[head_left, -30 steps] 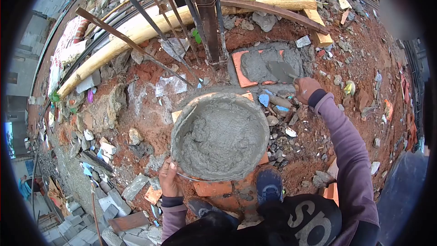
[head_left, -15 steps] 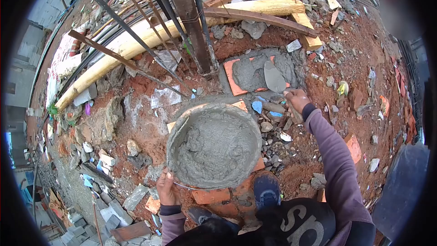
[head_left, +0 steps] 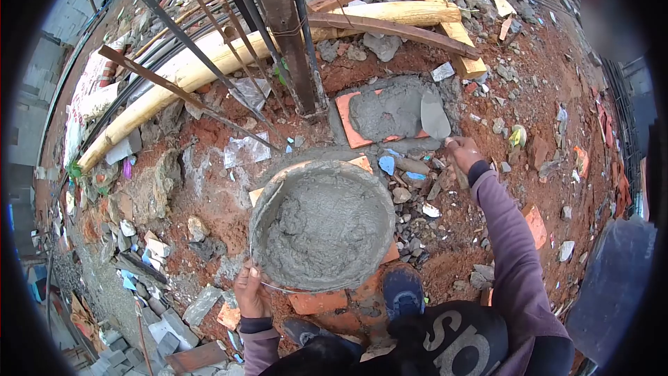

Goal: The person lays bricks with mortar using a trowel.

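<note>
Standing right next to this, here's the scene. The person is crouched on red dirt full of rubble, with a round pan (head_left: 327,165) in front of them that's loaded with wet grey mortar (head_left: 323,230). The pan sits on a couple of orange bricks (head_left: 316,301), and one blue shoe (head_left: 403,291) is planted on those just beside the near edge of the pan.

The left hand (head_left: 249,291) is clamped onto the near-left rim of the pan, fingers curled over the edge.

The right hand (head_left: 463,154) is stretched out to the far right of the pan with its fist closed around the handle of a trowel (head_left: 435,117). The hand hides most of the handle. The blade points away from the person and lies flat on the right end of a mortar bed (head_left: 386,108) spread over a brick (head_left: 346,122), which is just beyond the far side of the pan.

Right behind that brick, a bundle of rusty rebar (head_left: 278,35) rises out of the ground, with thinner bars leaning off to the left. A pale wooden pole (head_left: 202,69) lies across the far side, and a timber plank (head_left: 456,31) sits at the far right. Broken stone and scraps of blue plastic are scattered between the pan and the right hand.
</note>
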`<state>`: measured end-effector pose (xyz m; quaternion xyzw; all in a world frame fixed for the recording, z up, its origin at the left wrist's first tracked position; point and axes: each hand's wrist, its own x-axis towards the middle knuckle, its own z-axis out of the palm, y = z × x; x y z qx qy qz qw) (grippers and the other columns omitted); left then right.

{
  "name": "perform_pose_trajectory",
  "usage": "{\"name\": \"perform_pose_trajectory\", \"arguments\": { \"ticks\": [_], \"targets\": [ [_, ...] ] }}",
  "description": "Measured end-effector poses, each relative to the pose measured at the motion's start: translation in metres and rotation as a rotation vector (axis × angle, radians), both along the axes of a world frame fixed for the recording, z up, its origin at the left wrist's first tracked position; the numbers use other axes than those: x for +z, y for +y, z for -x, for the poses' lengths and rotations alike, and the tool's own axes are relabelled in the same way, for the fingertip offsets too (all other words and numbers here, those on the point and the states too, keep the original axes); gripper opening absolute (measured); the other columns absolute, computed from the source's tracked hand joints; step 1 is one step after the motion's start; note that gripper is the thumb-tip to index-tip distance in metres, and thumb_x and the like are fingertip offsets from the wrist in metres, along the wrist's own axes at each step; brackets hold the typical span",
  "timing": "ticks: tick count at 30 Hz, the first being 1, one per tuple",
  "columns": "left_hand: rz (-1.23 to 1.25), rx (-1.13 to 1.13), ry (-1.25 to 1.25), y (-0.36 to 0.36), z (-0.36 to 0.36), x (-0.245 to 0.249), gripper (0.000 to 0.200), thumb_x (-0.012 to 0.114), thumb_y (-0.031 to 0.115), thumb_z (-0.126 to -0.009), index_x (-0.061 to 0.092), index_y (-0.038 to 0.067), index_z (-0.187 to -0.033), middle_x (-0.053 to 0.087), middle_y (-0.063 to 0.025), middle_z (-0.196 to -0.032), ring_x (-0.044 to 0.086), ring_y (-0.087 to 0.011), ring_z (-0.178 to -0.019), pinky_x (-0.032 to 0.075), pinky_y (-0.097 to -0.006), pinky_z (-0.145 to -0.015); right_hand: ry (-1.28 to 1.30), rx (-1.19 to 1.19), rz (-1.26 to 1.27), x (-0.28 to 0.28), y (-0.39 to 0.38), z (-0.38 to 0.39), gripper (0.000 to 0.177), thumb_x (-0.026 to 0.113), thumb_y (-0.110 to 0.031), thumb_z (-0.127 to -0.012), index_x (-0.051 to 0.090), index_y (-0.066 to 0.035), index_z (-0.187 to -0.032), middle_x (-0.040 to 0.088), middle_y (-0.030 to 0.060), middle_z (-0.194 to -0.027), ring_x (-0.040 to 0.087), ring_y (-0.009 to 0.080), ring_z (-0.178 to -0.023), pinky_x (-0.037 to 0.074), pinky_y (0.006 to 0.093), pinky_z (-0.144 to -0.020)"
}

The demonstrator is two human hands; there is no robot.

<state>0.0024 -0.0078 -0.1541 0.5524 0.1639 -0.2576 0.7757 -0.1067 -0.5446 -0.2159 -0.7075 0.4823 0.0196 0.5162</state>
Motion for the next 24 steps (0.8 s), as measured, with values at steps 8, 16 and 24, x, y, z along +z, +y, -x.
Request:
{"name": "perform_pose_trajectory", "arguments": {
  "ticks": [8,16,24],
  "targets": [
    [0.014,0.019,0.029,-0.005,0.0,0.003,0.029,0.063,0.016,-0.092,0.053,0.002,-0.115,0.06,-0.0006,-0.086,0.063,-0.0103,-0.072,0.06,-0.03,-0.059,0.019,0.035,-0.235,-0.02,0.054,-0.048,0.032,0.054,-0.031,-0.095,0.059,0.001,-0.099,0.057,0.0087,-0.072,0.056,0.0187,-0.05,0.047,0.0365,-0.042],
    [0.08,-0.078,-0.008,0.006,-0.001,0.004,0.04,0.065,0.021,-0.09,0.05,0.004,-0.122,0.063,-0.0077,-0.108,0.065,-0.0163,-0.09,0.06,-0.0333,-0.069,-0.086,0.447,0.184,-0.076,0.079,-0.087,0.034,0.057,-0.027,-0.089,0.062,0.004,-0.103,0.066,0.019,-0.077,0.066,0.0332,-0.069,0.053,0.0448,-0.065],
    [0.089,-0.127,0.034,0.012,-0.005,-0.002,0.03,0.063,0.021,-0.092,0.054,0.004,-0.115,0.065,-0.0062,-0.1,0.066,-0.0183,-0.089,0.06,-0.0355,-0.07,0.18,0.632,0.441,0.067,0.035,0.003,0.033,0.064,-0.024,-0.083,0.062,0.001,-0.104,0.065,0.0273,-0.086,0.063,0.0438,-0.089,0.049,0.0497,-0.079]
  ]
}}
